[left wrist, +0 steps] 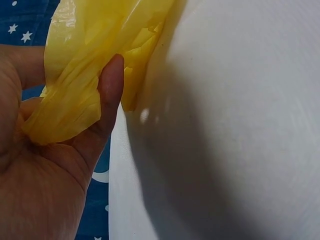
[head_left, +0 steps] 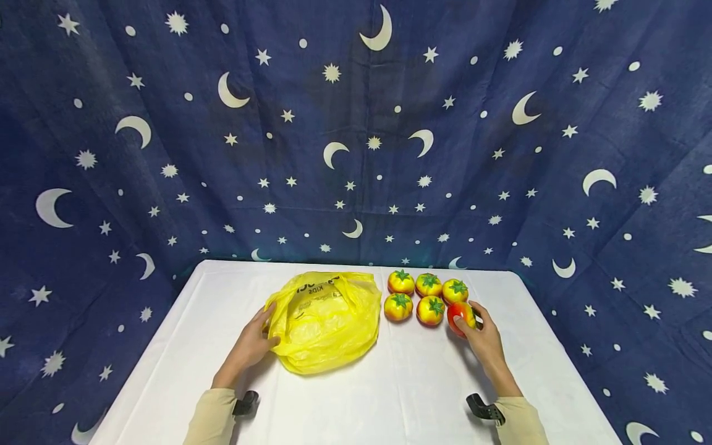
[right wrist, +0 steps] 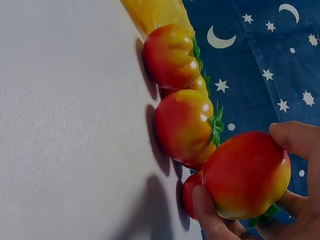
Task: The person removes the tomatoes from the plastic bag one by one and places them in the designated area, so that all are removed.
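Observation:
A yellow plastic bag (head_left: pixel 334 334) lies with its mouth spread on the left half of the table. My left hand (head_left: pixel 256 339) grips its left rim; in the left wrist view the crumpled bag edge (left wrist: pixel 75 100) passes between thumb and fingers. My right hand (head_left: pixel 483 334) holds a red-and-yellow artificial tomato (right wrist: pixel 245 175) tilted on its side, its green leaves turned toward the palm. Just beyond it, other such tomatoes stand leaves up: three in a back row (head_left: pixel 429 285) and two in front (head_left: pixel 431 311). The bag's inside is partly hidden by its folds.
A white cloth covers the table (head_left: pixel 356 408). Behind and on both sides hangs a dark blue curtain (head_left: pixel 356 123) with moons and stars. Black wrist mounts (head_left: pixel 485 409) stick out inward from the sleeves.

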Motion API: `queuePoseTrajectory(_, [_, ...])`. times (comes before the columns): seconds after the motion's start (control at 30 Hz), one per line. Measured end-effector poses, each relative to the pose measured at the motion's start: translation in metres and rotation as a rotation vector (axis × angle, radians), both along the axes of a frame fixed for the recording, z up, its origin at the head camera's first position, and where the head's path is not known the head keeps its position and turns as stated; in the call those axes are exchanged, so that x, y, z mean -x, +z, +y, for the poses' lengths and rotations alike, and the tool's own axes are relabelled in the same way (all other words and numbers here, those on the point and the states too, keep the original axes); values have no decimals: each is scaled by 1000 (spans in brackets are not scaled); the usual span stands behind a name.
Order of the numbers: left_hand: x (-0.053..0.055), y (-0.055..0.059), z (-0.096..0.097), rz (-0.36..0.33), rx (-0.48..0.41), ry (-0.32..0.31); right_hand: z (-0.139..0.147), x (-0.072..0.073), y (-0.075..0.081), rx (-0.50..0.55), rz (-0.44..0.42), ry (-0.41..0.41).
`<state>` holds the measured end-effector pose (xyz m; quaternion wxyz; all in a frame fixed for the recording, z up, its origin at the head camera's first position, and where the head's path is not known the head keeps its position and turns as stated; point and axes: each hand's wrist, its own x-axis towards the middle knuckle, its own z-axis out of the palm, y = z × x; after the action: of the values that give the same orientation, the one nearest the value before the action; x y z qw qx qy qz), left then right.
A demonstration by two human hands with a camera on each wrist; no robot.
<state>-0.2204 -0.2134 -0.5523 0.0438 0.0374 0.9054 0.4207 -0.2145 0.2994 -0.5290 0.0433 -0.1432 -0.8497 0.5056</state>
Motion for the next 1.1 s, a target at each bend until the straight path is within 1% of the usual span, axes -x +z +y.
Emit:
queuePoseTrajectory(0.27, [-1,2,1,-9,10,5,3,6,-7,-12,-4,-9])
queuePoseTrajectory(0.4, [-1,3,1,-13,17,5,4,9,-10,-31,-19,-13])
queuePoseTrajectory(0.53, [-2,3,1,-16,17,7,4,12,-13,-51,-39,2])
queuePoseTrajectory(0.67, [-2,2,1,-21,13,10,4,13,-15,-59,-38,20])
queuePoseTrajectory(0.8, [-1,1,0,-22,18,10,4,14,-18,-84,-33,21])
queuePoseTrajectory(1.03, [0,2,1,-2,20,-8,4,19,-23,-109,-31,2])
queuePoseTrajectory(1.1, [0,3,1,2,25,-2,4,20,-24,-117,-29,1])
